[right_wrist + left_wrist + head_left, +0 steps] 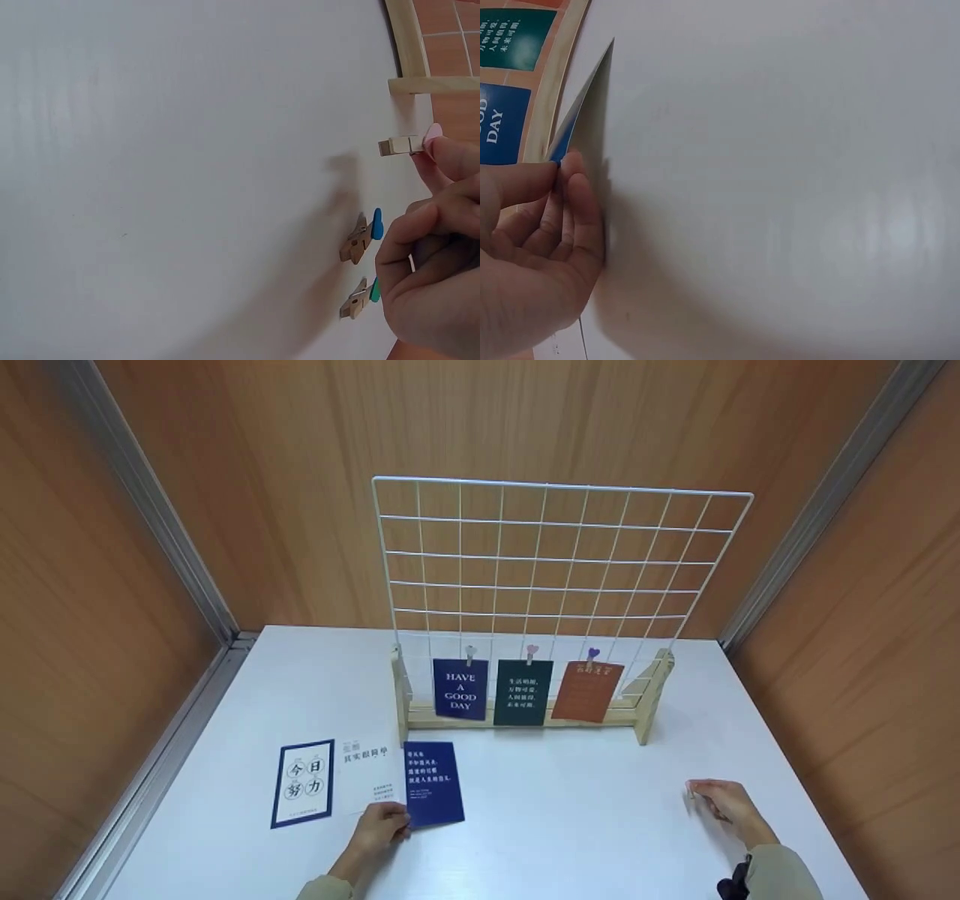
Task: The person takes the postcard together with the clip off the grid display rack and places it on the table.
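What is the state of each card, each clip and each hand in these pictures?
Left hand: pinches the blue card's corner.
Blue card: corner lifted off the table.
Two cards beside it: lying flat.
Three cards on the grid: hanging, each clipped.
Right hand: pinches a pink-headed clip.
Pink-headed clip: held.
Two clips with a blue and a green head: lying loose on the table.

Bare hands — pale olive sleeves (780,870) — dark wrist strap (731,885).
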Demonstrator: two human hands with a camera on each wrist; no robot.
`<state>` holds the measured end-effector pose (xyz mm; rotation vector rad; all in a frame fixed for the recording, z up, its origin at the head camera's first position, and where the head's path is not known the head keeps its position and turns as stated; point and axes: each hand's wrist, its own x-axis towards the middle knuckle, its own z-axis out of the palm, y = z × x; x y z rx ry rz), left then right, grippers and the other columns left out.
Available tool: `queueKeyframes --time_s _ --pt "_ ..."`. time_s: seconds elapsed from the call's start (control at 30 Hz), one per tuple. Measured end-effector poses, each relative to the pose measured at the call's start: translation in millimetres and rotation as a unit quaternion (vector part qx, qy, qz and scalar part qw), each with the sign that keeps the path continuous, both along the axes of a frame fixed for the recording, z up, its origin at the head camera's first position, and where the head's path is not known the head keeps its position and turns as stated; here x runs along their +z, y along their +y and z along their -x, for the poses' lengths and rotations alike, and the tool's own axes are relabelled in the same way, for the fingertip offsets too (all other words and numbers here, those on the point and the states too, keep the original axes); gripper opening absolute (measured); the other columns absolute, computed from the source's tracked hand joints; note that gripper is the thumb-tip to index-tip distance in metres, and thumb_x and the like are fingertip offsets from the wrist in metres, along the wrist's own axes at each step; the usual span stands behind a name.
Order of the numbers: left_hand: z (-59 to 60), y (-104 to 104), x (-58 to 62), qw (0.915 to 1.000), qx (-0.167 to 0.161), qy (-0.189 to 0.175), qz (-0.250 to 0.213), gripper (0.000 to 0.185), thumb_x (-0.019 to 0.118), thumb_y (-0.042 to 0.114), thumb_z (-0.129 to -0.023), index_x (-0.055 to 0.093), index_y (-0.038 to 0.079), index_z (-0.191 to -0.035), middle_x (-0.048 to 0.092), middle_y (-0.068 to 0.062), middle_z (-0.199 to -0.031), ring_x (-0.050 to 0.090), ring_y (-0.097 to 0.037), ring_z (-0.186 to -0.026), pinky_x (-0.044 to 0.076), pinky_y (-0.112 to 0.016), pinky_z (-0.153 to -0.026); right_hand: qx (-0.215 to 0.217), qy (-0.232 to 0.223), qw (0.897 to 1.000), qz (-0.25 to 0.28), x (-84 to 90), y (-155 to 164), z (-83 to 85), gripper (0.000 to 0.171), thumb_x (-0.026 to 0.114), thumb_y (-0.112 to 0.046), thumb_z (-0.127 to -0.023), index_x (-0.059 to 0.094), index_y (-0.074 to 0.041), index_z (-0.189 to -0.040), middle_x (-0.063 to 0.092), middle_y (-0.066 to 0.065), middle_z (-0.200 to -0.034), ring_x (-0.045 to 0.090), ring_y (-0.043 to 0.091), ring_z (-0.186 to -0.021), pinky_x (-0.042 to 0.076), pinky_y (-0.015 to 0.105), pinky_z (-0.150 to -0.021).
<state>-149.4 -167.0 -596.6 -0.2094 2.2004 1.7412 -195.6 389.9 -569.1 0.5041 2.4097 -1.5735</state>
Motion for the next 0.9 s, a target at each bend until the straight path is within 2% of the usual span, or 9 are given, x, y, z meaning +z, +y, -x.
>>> queueKeyframes --time_s 0.07,0.33,0.47,0.73,0.9 --pt "0.1 0.2 0.1 1.0000 0.000 -0.005 0.003 0.018 0.049 -0.001 -0.085 0.055 -0.013 -0.097 0.059 -0.007 -0.072 0.057 -0.015 -0.064 0.048 -0.028 -0.059 -0.006 -0.006 1.000 -0.006 -2.5 0.9 -0.9 0.034 0.060 -0.022 -0.082 0.061 0.003 -0.106 0.043 -0.004 -0.053 0.034 0.006 -0.043 0.035 0.021 -0.045" --pt "1.3 1.2 -0.4 0.9997 0.013 -0.007 0.019 0.018 0.050 0.001 -0.085 0.056 -0.012 -0.097 0.059 -0.008 -0.072 0.057 -0.015 -0.063 0.048 -0.028 -0.058 -0.014 -0.026 0.999 -0.023 -8.9 1.6 -3.1 0.034 0.061 -0.025 -0.081 0.062 0.001 -0.104 0.047 -0.002 -0.064 0.037 0.010 -0.048 0.037 0.024 -0.050" --pt "1.2 1.6 -0.6 0.9994 0.019 -0.008 0.027 0.018 0.050 0.001 -0.085 0.056 -0.011 -0.097 0.060 -0.008 -0.072 0.057 -0.015 -0.062 0.048 -0.028 -0.057 -0.015 -0.035 0.999 -0.027 -12.1 2.9 -3.9 0.035 0.061 -0.025 -0.081 0.062 0.001 -0.104 0.045 -0.002 -0.062 0.037 0.010 -0.048 0.035 0.024 -0.049" --pt "-0.3 2.5 -1.1 0.9963 0.044 0.000 0.074 0.016 0.053 0.002 -0.083 0.057 -0.008 -0.095 0.058 -0.006 -0.072 0.056 -0.015 -0.061 0.046 -0.029 -0.055 -0.011 -0.042 0.999 -0.026 -16.7 7.1 -3.1 0.045 0.066 -0.035 -0.076 0.062 0.001 -0.105 0.045 -0.001 -0.064 0.037 0.009 -0.051 0.034 0.024 -0.049" --pt "-1.9 3.9 0.5 0.9923 0.059 0.020 0.107 0.014 0.055 0.002 -0.081 0.059 -0.007 -0.091 0.058 -0.004 -0.068 0.055 -0.014 -0.059 0.046 -0.028 -0.053 -0.018 -0.033 0.999 -0.030 -19.8 8.3 -4.6 0.048 0.063 -0.033 -0.079 0.058 0.004 -0.109 0.043 0.001 -0.068 0.037 0.011 -0.053 0.035 0.025 -0.051"
